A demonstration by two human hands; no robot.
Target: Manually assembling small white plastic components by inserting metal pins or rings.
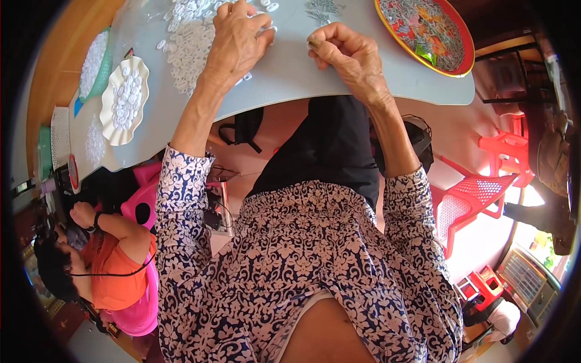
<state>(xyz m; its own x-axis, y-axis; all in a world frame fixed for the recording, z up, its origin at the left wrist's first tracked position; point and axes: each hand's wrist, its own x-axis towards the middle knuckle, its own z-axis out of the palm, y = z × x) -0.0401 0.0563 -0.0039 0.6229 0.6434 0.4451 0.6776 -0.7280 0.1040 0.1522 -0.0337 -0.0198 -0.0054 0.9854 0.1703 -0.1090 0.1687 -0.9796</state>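
My left hand (237,43) is over the small white plastic pieces (192,51) heaped on the grey table. Its fingers are curled down with the tips partly hidden, and a few white pieces lie right beside them. To the right, my right hand (350,59) is raised near the table's front edge, thumb and forefinger pinched together. Whatever is in that pinch is too small to make out. Just beyond it lies a small pile of thin grey metal pins (322,9).
A round red-rimmed tray (467,53) full of metal pins stands at the table's right. A wavy cream dish (108,109) and a green basket (104,68) hold white pieces at left. A person in orange (121,266) sits on a pink chair; red chairs (469,202) stand right.
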